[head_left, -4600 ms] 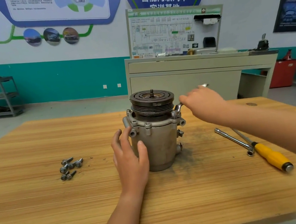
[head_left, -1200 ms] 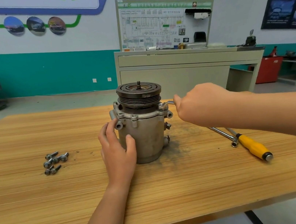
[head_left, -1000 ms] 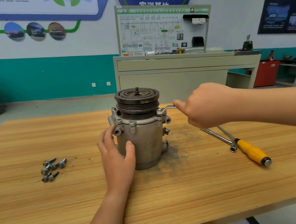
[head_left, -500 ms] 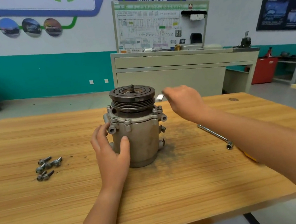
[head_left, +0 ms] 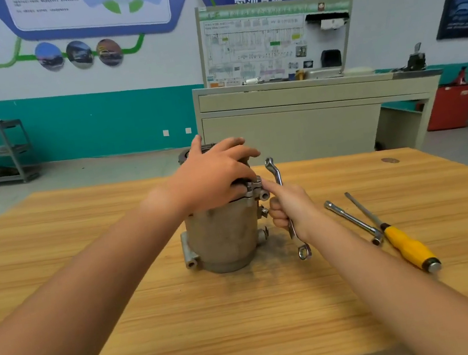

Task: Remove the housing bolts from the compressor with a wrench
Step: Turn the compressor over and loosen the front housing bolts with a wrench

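Left hand [head_left: 211, 177] curls over 1 compressor [head_left: 223, 236], right hand [head_left: 290, 208] grips 1 wrench [head_left: 274, 171], near 1 screwdriver [head_left: 409, 251], 1 socket bar [head_left: 351, 220].

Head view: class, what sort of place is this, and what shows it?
Probably a vehicle-repair training workshop: a wiring-diagram teaching board behind, car graphics on the wall, and a compressor on the wooden table beside a screwdriver.

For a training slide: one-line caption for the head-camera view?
Left hand holds the top of the compressor while the right hand grips a ring wrench beside its flange.
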